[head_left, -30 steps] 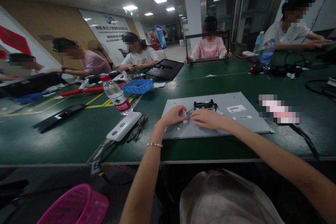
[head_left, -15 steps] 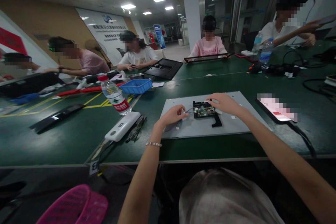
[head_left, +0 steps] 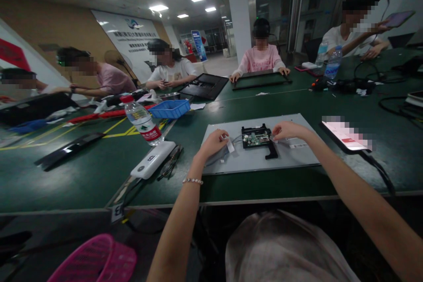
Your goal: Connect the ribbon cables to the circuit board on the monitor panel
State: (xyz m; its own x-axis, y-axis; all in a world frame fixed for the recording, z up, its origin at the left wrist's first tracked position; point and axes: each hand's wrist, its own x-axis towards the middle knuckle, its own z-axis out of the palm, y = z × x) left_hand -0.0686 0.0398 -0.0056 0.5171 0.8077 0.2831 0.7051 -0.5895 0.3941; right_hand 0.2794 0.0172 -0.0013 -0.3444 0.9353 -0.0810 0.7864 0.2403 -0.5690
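Note:
A flat grey panel (head_left: 244, 165) lies on the green table in front of me. On it rests a black bracket (head_left: 272, 152) carrying a small green circuit board (head_left: 257, 139). My left hand (head_left: 214, 143) is closed, its fingertips pinching a small white tag (head_left: 230, 144) left of the board. Grey cables (head_left: 216, 157) run beside this hand over the panel. At the board's right edge, my right hand (head_left: 288, 130) is closed with fingertips together; a small pale thing shows beneath them, too small to name.
Left of the panel stand a white power bank (head_left: 153, 160), glasses (head_left: 170, 163), a water bottle (head_left: 143, 121) and a blue tray (head_left: 170, 109). A lit phone (head_left: 346, 136) with a cable lies right. Several co-workers sit around the table; a pink basket (head_left: 112, 257) stands below.
My left fingers have closed on the white tag. My right hand has shifted from the board's upper edge to its right side. Across the table, a co-worker has lowered a black frame.

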